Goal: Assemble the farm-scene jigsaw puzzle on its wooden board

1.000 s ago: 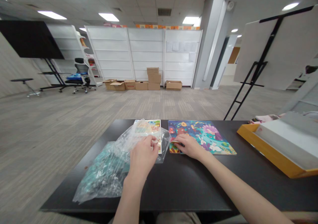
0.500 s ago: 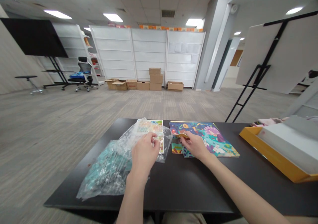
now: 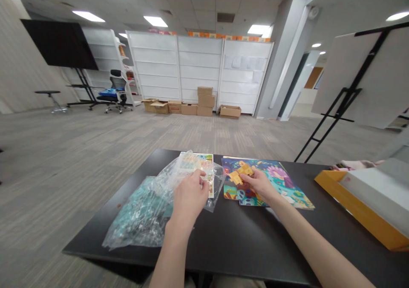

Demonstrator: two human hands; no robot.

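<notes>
My right hand (image 3: 260,183) is closed on a small joined cluster of orange jigsaw puzzle pieces (image 3: 241,174), held above colourful picture boards. The top board (image 3: 279,175) shows a purple hedgehog-like animal and rabbits. My left hand (image 3: 191,194) is over a clear plastic bag (image 3: 137,220), its fingers curled in with thumb and forefinger close together. What those fingers grip, if anything, is hidden. Teal pieces fill the near left part of the bag. Under the bag's loose plastic end lies a bright printed sheet (image 3: 209,160).
Everything lies on a black table (image 3: 223,245). At its right stands a yellow-edged box (image 3: 358,211) with a white inside, pinkish cloth (image 3: 354,165) behind it. Beyond the table are an easel-like stand (image 3: 341,105), cardboard boxes (image 3: 204,102) and an office chair (image 3: 115,93).
My right hand has turned the orange puzzle pieces from nearly edge-on to face-up. My left hand keeps its place over the bag. The whole view has shifted slightly.
</notes>
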